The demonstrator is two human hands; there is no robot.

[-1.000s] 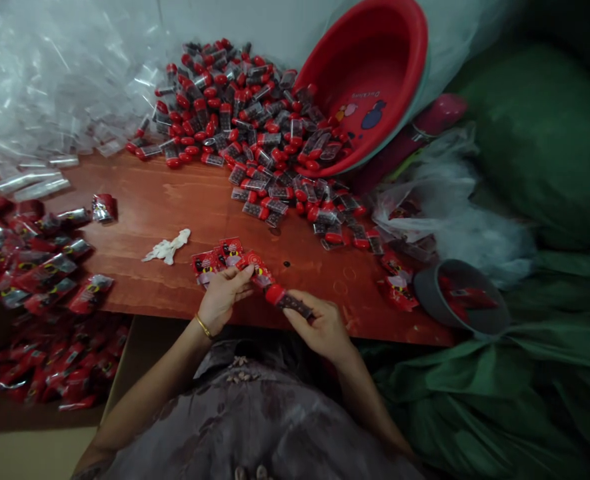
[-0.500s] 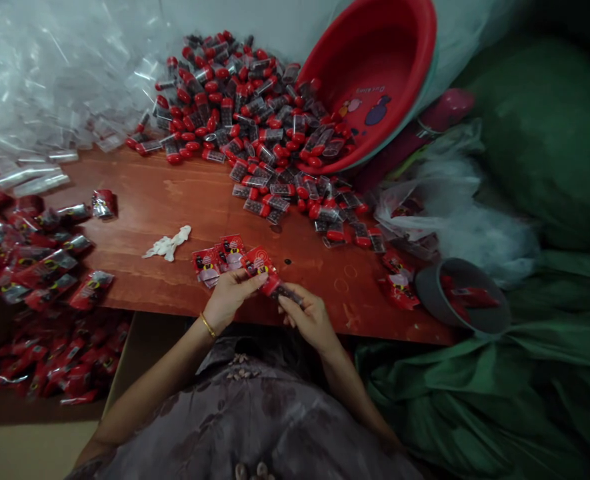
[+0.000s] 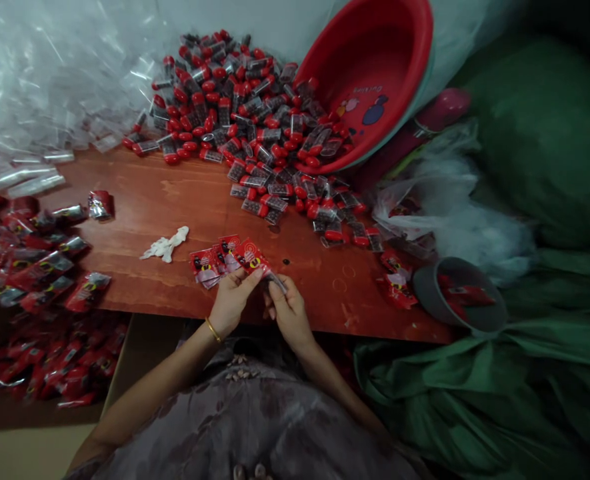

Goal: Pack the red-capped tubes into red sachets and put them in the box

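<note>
My left hand (image 3: 231, 301) pinches the lower edge of a red packet (image 3: 251, 256) at the near edge of the counter (image 3: 175, 200), thumb and fingers closed on it. My right hand (image 3: 287, 308) is just beside it, fingers closed on the dark end of a small vial (image 3: 276, 284) that sits at the packet's mouth; how far the vial is inside I cannot tell. A gold bangle (image 3: 213, 329) sits on my left wrist. Touching the held packet on its left lies a short stack of more red packets (image 3: 209, 261), and near those a crumpled white scrap (image 3: 166, 245). Farther back a heap of red-capped vials (image 3: 255, 113) spills from a tipped red basin (image 3: 375, 73). Clear empty sleeves (image 3: 39, 87) are piled at the far left, and filled packets (image 3: 29, 260) cover the counter's left end, with more in a box (image 3: 55, 363) below. A grey cup (image 3: 462, 300) stands at the right edge, beside green cloth (image 3: 499, 393).
</note>
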